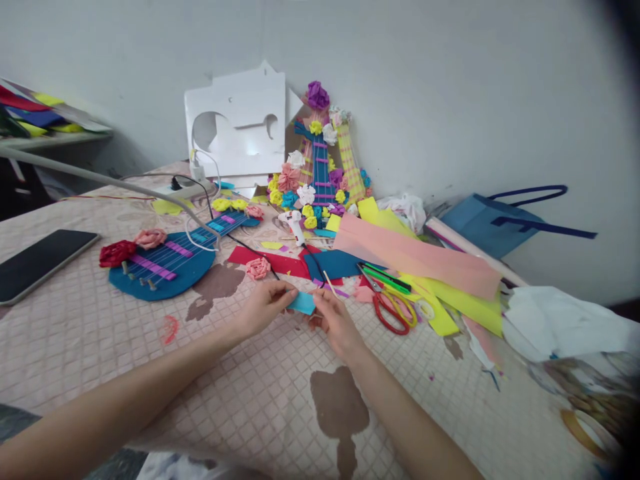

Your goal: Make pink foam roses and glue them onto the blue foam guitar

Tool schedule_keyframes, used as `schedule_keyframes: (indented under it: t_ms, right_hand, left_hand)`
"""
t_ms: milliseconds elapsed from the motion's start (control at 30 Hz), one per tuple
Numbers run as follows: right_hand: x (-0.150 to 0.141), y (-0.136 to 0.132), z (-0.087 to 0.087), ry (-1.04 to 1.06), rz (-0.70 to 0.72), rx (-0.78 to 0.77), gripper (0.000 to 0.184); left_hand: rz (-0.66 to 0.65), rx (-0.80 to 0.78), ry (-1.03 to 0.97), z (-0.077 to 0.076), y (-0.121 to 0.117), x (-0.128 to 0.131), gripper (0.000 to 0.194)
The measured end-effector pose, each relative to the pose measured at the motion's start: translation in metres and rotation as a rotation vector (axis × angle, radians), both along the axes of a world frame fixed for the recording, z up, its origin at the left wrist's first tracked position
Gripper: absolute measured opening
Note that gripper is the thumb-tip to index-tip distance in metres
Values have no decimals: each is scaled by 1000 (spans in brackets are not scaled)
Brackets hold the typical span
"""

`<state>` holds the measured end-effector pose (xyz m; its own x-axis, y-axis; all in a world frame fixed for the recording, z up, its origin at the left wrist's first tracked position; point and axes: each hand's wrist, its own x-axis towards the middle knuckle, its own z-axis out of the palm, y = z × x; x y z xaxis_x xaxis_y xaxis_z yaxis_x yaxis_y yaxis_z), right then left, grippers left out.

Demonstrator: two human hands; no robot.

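Note:
Between my two hands a small light-blue strip of paper or felt (303,303) is stretched just above the table. My left hand (267,303) pinches its left end, and my right hand (333,317) grips the right end. Just behind the hands lies a pink paper rose (258,268). To the left rests a blue toy guitar (187,263) with purple bars, white strings and paper flowers. Beyond the hands stands a white glue gun (293,227). Right of my right hand are red-handled scissors (390,315).
A phone (45,263) lies at the left. Decorated guitars (320,167) and a white cut-out board (250,127) lean at the wall. Pink sheets (415,253), a green cutter (387,279), a blue bag (493,223) and a tape roll (590,433) are on the right. A pale cable (100,175) crosses the left.

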<state>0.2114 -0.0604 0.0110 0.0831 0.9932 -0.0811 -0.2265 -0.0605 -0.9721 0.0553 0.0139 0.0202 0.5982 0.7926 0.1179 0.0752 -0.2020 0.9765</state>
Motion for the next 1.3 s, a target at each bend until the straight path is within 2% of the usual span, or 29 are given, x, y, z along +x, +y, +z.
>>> schedule_keyframes:
  t_ms: [133, 333, 533, 667, 833, 1000, 1067, 1200, 1300]
  right_hand:
    - [0, 0, -1, -44, 6, 11, 29]
    - [5, 2, -3, -133, -57, 35, 16]
    - [12, 3, -3, -184, -61, 71, 13]
    - [11, 3, -2, -199, -58, 76, 13]
    - [9, 2, 1, -199, -82, 75, 14]
    - [11, 3, 0, -189, -115, 84, 12]
    - [12, 4, -2, -187, -118, 84, 12]
    - [14, 5, -4, -180, -120, 81, 13]
    - [13, 5, -4, -170, -104, 78, 13]
  left_hand:
    - [16, 4, -5, 2, 1, -1, 30]
    - [-58, -122, -25, 0, 2, -1, 37]
    - [-3, -105, -24, 4, 0, -2, 41]
    - [-83, -61, -7, 3, -1, -2, 35]
    - [-69, -178, -30, -3, 3, -1, 31]
    - [-74, -208, -49, -1, 4, -2, 27]
    - [-95, -139, -81, 0, 3, -4, 22]
    - [-195, 165, -90, 1, 3, -7, 46]
    - [-236, 366, -3, 2, 5, -8, 38]
